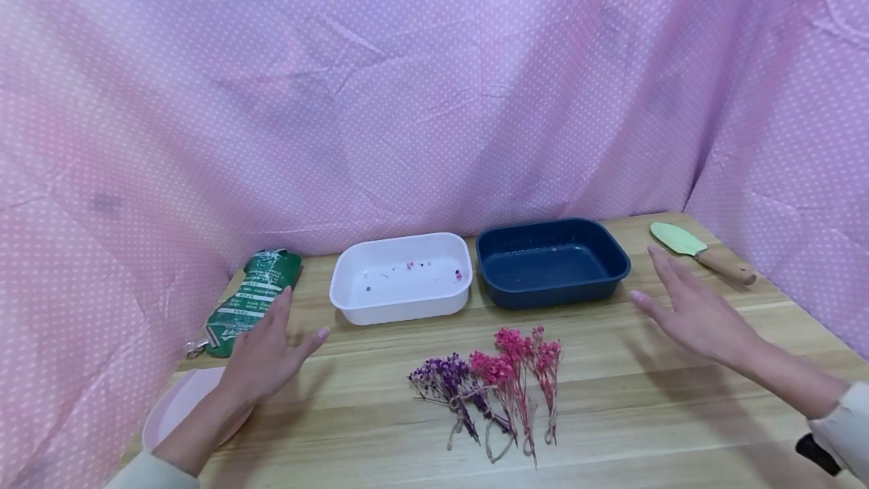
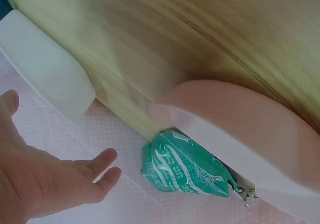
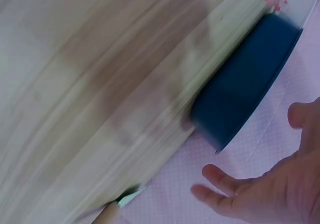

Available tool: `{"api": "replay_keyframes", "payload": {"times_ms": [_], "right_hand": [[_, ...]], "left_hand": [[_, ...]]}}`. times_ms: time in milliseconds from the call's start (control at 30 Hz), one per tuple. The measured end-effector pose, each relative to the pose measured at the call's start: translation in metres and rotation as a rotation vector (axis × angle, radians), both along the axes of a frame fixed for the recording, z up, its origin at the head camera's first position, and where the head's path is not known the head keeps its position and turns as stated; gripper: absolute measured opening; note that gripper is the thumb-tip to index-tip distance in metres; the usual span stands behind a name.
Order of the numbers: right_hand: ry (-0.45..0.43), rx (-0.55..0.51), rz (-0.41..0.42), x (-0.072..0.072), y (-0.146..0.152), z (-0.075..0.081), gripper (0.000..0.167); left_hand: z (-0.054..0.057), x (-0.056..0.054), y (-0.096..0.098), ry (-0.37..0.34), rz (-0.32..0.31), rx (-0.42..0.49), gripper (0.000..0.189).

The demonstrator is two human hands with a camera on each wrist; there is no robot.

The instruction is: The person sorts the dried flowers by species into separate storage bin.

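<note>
My left hand point(image 1: 263, 359) hovers over the table with straight fingers and holds nothing. It is nearest to a green printed bag point(image 1: 254, 300) and a pink bowl point(image 1: 178, 406), partly hidden by my forearm. On the other side my right hand point(image 1: 699, 315) is held above the wood, fingers extended and nothing in them. A small trowel point(image 1: 679, 238) with a pale green blade and wooden handle lies just beyond it. Between the hands lie purple dried flowers point(image 1: 444, 379) and pink dried flowers point(image 1: 512, 357), in small bunches tied with twine.
Toward the back stand a white rectangular basin point(image 1: 400, 312) and a dark blue one point(image 1: 557, 296), side by side. Small flower bits lie in both. A pink dotted cloth point(image 1: 434, 96) hangs behind and beside the wooden table point(image 1: 339, 429). A metal clip point(image 1: 195, 348) sits at the bag's end.
</note>
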State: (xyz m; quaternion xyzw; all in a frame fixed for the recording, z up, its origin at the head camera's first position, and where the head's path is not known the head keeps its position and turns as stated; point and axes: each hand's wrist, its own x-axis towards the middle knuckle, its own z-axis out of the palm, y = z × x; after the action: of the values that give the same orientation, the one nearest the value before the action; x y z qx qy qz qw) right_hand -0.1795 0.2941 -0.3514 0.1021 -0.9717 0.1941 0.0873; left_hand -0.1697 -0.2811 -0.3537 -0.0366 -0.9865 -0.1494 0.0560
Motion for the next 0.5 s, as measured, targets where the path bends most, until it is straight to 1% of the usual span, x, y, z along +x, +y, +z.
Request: {"api": "replay_keyframes", "payload": {"times_ms": [167, 367, 433, 500], "right_hand": [[-0.022, -0.089, 0.011, 0.005, -0.012, 0.001, 0.082], [-0.033, -0.184, 0.039, 0.010, -0.026, 0.001, 0.078], [-0.032, -0.197, 0.044, 0.011, -0.031, 0.000, 0.076], [-0.038, -0.213, 0.048, 0.013, -0.036, 0.000, 0.074]], "left_hand": [[0.001, -0.001, 0.003, -0.007, 0.017, 0.045, 0.102], [0.002, -0.002, 0.004, -0.072, 0.040, 0.116, 0.104], [0.001, -0.002, 0.005, -0.071, 0.040, 0.140, 0.103], [0.000, -0.002, 0.005, -0.056, 0.035, 0.169, 0.101]]}}
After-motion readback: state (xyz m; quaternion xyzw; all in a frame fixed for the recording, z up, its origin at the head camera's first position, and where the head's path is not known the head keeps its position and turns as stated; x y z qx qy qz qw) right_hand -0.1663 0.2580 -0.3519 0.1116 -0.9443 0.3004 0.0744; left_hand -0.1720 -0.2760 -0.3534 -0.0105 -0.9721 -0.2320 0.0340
